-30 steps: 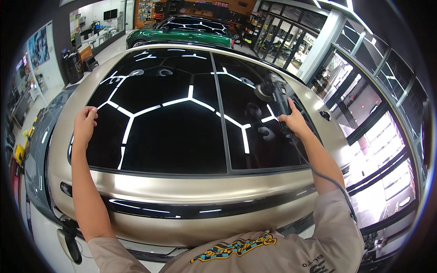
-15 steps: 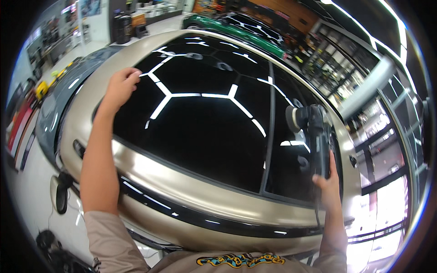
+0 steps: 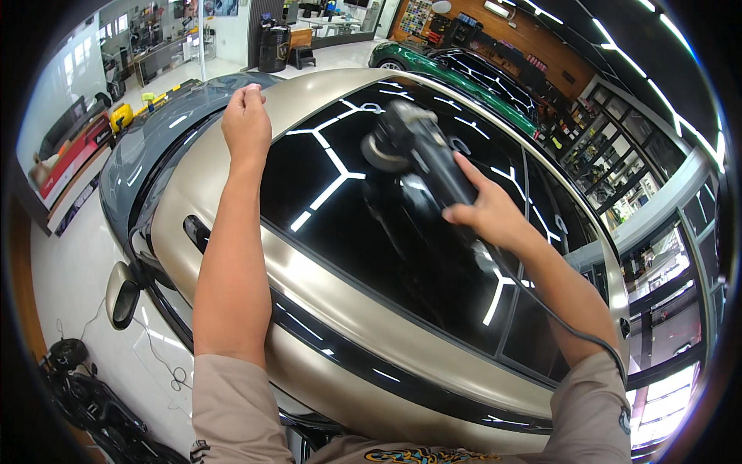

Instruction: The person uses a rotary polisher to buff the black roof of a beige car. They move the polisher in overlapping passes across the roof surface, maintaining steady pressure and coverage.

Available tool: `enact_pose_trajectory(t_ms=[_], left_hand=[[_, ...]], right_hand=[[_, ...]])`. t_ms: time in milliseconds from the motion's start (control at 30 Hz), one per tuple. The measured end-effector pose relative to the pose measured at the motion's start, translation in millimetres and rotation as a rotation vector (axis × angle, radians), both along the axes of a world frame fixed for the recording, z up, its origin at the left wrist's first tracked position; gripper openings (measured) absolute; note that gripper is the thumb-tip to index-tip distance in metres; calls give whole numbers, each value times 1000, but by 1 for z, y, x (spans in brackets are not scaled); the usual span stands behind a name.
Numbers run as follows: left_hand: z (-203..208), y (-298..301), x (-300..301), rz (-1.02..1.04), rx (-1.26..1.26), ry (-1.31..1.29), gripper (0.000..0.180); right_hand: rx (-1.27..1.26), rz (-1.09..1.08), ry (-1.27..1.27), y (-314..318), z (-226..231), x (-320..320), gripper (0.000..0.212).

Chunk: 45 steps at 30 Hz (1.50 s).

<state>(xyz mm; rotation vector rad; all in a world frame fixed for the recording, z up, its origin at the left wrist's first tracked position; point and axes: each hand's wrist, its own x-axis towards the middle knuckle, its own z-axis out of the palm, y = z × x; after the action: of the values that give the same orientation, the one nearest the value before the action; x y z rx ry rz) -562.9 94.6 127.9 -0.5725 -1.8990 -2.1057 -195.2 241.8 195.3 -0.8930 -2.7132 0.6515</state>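
Note:
In my right hand (image 3: 491, 213) is a black corded polisher (image 3: 439, 158), gripped by its long body with the thumb along the near side. Its round pad (image 3: 383, 153) is tilted over the glossy black glass roof (image 3: 348, 255) of a satin gold car; I cannot tell whether the pad touches the glass. The polisher's cord (image 3: 568, 329) runs back over my right forearm. My left hand (image 3: 247, 124) is closed in a fist above the gold roof edge, left of the glass. Nothing shows in its fingers.
A grey car (image 3: 147, 147) stands close on the left, and a green car (image 3: 479, 81) beyond the roof. The gold car's side mirror (image 3: 122, 298) juts out at left. A black motorcycle (image 3: 93, 402) is at lower left, with a thin cable on the floor nearby.
My right hand has brought the polisher from the right side of the roof leftward and farther over the glass. The view has shifted, and my left hand remains closed near the roof's left edge.

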Motion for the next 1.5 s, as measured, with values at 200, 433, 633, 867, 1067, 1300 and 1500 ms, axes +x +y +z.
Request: enact_pose_trajectory(t_ms=[200, 433, 633, 867, 1067, 1300, 1500], left_hand=[[-5, 7, -5, 46, -31, 13, 43], [-16, -6, -16, 18, 8, -63, 48], [-20, -5, -5, -5, -121, -35, 43], [63, 7, 225, -486, -157, 882, 22], [39, -35, 566, -1412, 260, 1490, 46], [31, -63, 633, -1318, -86, 1287, 49], [34, -40, 711, -1594, 1, 1249, 49]], right_hand=[[-78, 149, -52, -26, -10, -113, 107], [-100, 335, -170, -76, -7, -68, 101], [-124, 172, -253, -85, 20, 57, 103], [-213, -83, -252, -89, 18, 174, 108], [-80, -47, -312, -78, 0, 181, 107], [-48, 32, -316, -65, -13, 181, 111], [-31, 47, -277, -63, -2, 183, 110]])
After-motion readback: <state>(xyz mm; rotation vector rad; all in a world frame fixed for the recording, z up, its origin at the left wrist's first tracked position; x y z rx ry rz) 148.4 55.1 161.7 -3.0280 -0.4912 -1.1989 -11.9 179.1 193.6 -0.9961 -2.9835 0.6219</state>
